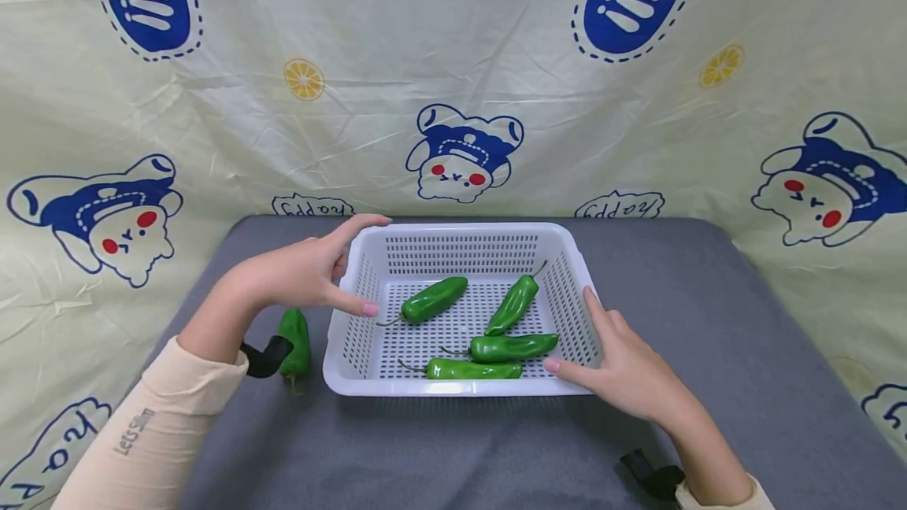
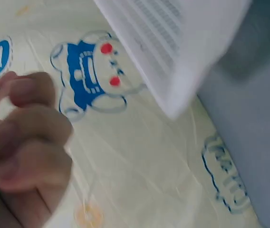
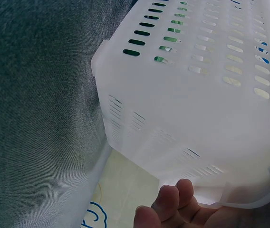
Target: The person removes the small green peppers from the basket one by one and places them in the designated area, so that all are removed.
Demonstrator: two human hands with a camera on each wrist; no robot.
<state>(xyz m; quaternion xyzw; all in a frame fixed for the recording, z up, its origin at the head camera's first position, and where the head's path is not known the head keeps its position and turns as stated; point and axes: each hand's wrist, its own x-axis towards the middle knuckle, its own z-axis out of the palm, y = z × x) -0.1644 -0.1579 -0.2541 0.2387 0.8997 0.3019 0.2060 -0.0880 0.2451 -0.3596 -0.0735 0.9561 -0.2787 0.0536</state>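
Four green peppers (image 1: 435,300) lie inside a white perforated basket (image 1: 404,387), which stands at the middle of the grey worktop (image 1: 673,321). Arrangement inside the basket: one pepper lies left of center, stem toward the lower left; a second lies at the right, tilted, stem toward the upper right; a third lies crosswise just below the second; a fourth lies along the front wall, partly hidden by the rim. A fifth pepper (image 1: 298,341) lies outside the basket, on the worktop to its left, near the left wrist.

Hands: apart from each other, one at each end of the basket. Left hand (image 1: 305,270): thumb and forefinger spread wide at the left rim; in the left wrist view, the other fingers are loosely bent and clear of the basket wall. Right hand (image 1: 623,360): thumb tip over the front right corner, forefinger at the right rim, remaining fingers outside the wall. Whether it grips the rim cannot be told.

Each wrist carries a black strap (image 1: 268,357). A pale backdrop (image 1: 383,140) with blue printed figures hangs behind the worktop.
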